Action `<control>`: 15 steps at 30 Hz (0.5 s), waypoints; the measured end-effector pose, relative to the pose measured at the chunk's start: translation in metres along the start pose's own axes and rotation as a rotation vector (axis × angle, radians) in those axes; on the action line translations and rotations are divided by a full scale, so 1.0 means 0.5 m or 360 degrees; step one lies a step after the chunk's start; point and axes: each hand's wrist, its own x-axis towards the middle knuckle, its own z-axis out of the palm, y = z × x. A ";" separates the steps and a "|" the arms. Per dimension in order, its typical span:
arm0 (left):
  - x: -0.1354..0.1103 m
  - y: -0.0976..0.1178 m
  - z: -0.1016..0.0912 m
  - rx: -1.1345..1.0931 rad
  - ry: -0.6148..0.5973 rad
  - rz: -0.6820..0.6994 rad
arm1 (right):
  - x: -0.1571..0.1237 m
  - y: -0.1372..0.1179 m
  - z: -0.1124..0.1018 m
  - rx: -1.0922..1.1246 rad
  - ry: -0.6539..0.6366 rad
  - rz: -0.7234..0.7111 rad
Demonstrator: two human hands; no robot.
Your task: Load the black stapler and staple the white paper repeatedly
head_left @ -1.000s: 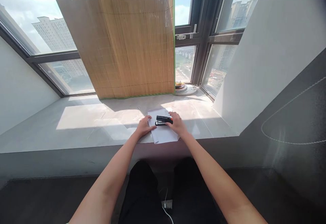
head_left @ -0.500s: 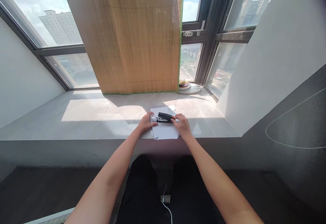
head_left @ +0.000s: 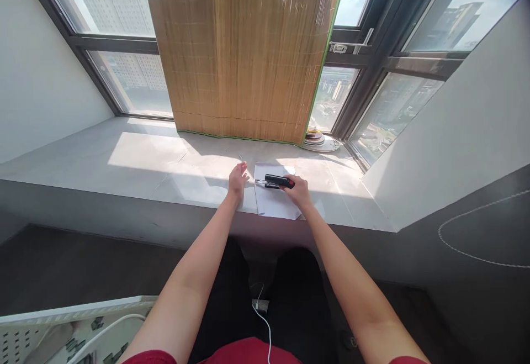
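Observation:
My right hand (head_left: pixel 298 191) is closed around the rear end of a black stapler (head_left: pixel 276 180), which lies across white sheets of paper (head_left: pixel 276 205). The stapler's front points left, towards the paper's left edge. Just left of the paper, my left hand (head_left: pixel 237 180) is raised with fingers extended, apart from both paper and stapler. Whether the stapler's jaw presses on the sheets, I cannot tell.
The paper lies near the front edge of a pale window sill (head_left: pixel 199 182). A bamboo blind (head_left: pixel 248 54) hangs behind it, with stacked plates (head_left: pixel 321 142) at the back right. A white perforated basket (head_left: pixel 74 325) stands low at the left.
My left hand has let go of the stapler's front end and moved off to the left. The right hand still holds the stapler. The view has tilted down and turned.

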 end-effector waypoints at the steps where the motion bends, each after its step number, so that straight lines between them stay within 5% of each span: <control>1: -0.002 0.001 -0.003 -0.0207 0.0070 -0.0096 | -0.008 -0.019 0.008 -0.0049 0.0101 -0.0077; 4: -0.011 0.001 -0.016 -0.0760 0.0055 -0.0354 | -0.036 -0.080 0.038 -0.0183 0.0248 -0.0437; 8: -0.022 0.005 -0.023 -0.1058 0.0081 -0.0351 | -0.059 -0.132 0.076 -0.0279 0.0065 -0.0937; 15: -0.030 0.015 -0.014 -0.1141 0.0122 -0.0323 | -0.067 -0.139 0.085 -0.0386 -0.0157 -0.1171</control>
